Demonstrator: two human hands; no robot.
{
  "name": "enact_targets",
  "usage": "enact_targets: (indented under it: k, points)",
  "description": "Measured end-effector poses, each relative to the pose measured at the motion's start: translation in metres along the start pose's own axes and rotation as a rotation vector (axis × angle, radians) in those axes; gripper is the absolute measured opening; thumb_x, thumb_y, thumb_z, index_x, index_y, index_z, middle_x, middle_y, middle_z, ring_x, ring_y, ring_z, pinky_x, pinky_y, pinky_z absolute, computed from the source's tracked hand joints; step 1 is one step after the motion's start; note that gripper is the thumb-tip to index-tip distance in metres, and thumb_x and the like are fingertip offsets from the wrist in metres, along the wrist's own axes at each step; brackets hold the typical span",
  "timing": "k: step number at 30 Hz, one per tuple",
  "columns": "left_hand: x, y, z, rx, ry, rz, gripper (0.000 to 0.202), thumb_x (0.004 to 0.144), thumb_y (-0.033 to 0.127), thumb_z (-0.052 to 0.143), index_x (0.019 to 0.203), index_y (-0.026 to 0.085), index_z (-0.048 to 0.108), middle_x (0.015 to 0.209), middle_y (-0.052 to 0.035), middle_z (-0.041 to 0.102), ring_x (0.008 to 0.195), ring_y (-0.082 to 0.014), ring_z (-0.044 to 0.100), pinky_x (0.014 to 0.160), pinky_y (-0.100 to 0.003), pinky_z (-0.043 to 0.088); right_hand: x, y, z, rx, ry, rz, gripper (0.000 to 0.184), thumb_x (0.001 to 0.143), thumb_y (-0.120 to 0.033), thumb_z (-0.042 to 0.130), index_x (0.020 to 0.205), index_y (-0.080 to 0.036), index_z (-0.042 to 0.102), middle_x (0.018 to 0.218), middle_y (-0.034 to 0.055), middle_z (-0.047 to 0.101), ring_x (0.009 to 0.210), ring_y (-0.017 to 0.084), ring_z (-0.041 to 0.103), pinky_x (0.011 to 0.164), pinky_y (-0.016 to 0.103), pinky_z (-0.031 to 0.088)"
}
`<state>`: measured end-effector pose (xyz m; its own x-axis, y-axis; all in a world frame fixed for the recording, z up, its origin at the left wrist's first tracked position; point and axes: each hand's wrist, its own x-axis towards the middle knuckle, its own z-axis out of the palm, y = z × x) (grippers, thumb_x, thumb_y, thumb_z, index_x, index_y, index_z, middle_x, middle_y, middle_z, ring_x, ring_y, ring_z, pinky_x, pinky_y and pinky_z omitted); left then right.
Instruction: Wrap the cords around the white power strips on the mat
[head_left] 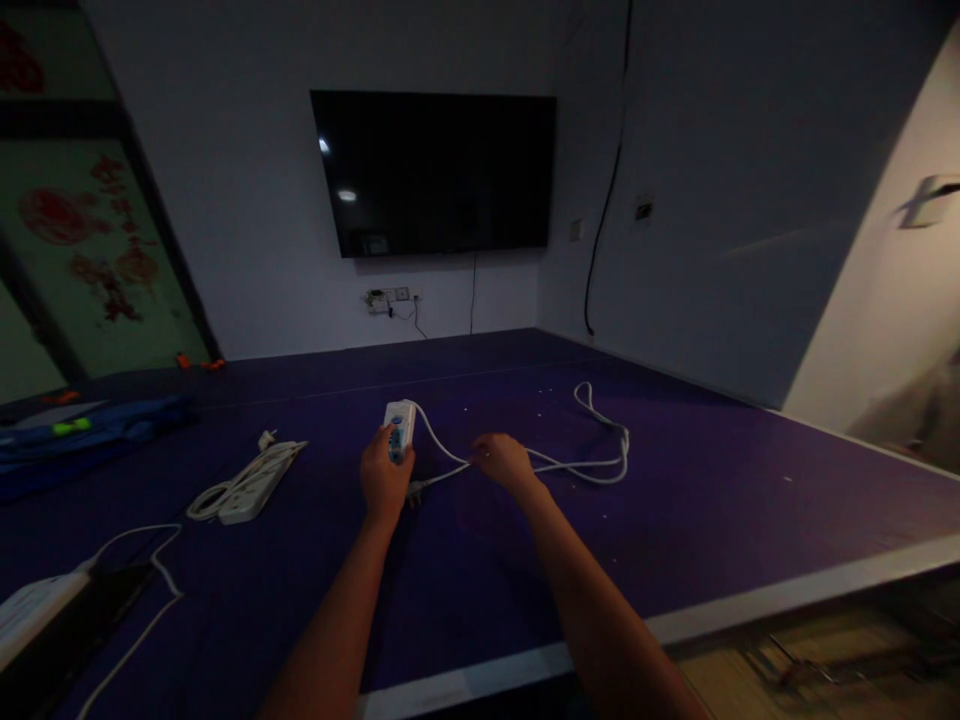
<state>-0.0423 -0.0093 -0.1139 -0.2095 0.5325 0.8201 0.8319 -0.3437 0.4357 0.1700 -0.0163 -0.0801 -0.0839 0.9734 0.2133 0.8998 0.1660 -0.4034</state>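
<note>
My left hand [385, 472] is closed round the lower part of a white power strip [400, 412], whose sockets have a blue area. A white cord leaves the strip's far end and curves right to my right hand [501, 458]. There my fingers pinch the power cord [442, 447]. Its plug [414, 492] lies just right of my left wrist. Past my right hand the cord [600, 478] runs over the purple tabletop [720, 500] in a loose loop.
Left of my hands lies another power strip [259, 485] with its cord bundled. A third white strip [37, 605] lies by a dark flat object [90, 630] at the near left. Blue cloth [127, 425] lies farther back. A television [442, 175] hangs on the wall.
</note>
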Motion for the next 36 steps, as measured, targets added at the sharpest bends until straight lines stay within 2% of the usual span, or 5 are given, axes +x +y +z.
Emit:
enact_targets:
  k: [5, 20, 23, 30, 36]
  points:
    - [0.001, 0.000, -0.001, -0.019, 0.001, 0.003, 0.045, 0.076, 0.024, 0.062, 0.120, 0.015, 0.057, 0.121, -0.0170, 0.062, 0.109, -0.0277, 0.060, 0.094, -0.042, 0.046, -0.003, -0.022, 0.025, -0.054, -0.139, -0.348, 0.035, 0.078, -0.019, 0.060, 0.112, -0.027, 0.066, 0.118, 0.0034, 0.063, 0.111, 0.018, 0.057, 0.090, 0.027, 0.042]
    - [0.002, -0.002, -0.006, -0.049, 0.093, -0.079, 0.040, 0.078, 0.029, 0.059, 0.115, 0.014, 0.059, 0.120, -0.0182, 0.062, 0.111, -0.0284, 0.059, 0.095, -0.042, 0.045, 0.000, -0.028, 0.037, -0.067, -0.041, -0.271, 0.018, 0.090, -0.023, 0.046, 0.102, -0.019, 0.058, 0.102, 0.0090, 0.066, 0.092, 0.021, 0.063, 0.076, 0.027, 0.042]
    - [0.003, -0.008, -0.006, -0.077, 0.193, -0.133, 0.038, 0.079, 0.032, 0.058, 0.112, 0.013, 0.060, 0.118, -0.0186, 0.063, 0.112, -0.0281, 0.058, 0.096, -0.042, 0.044, 0.005, -0.020, 0.032, 0.052, 0.115, -0.193, 0.021, 0.093, -0.022, 0.038, 0.106, -0.017, 0.054, 0.106, 0.0102, 0.064, 0.095, 0.020, 0.061, 0.078, 0.027, 0.041]
    - [0.011, -0.023, -0.012, -0.130, 0.407, -0.322, 0.039, 0.078, 0.034, 0.057, 0.110, 0.013, 0.059, 0.117, -0.0190, 0.061, 0.115, -0.0293, 0.055, 0.099, -0.045, 0.040, 0.017, 0.024, 0.006, 0.882, 0.904, 0.198, 0.016, 0.092, -0.032, 0.035, 0.096, -0.019, 0.044, 0.075, -0.0002, 0.056, 0.063, 0.011, 0.053, 0.062, 0.021, 0.043]
    - [0.044, -0.043, -0.035, -0.134, 0.640, -0.463, 0.037, 0.074, 0.031, 0.059, 0.106, 0.012, 0.058, 0.111, -0.0166, 0.063, 0.107, -0.0287, 0.058, 0.095, -0.043, 0.044, 0.022, 0.077, -0.020, 1.501, 1.171, 0.474, 0.006, 0.093, -0.030, 0.035, 0.093, -0.024, 0.036, 0.069, -0.0077, 0.051, 0.044, 0.003, 0.043, 0.045, 0.013, 0.037]
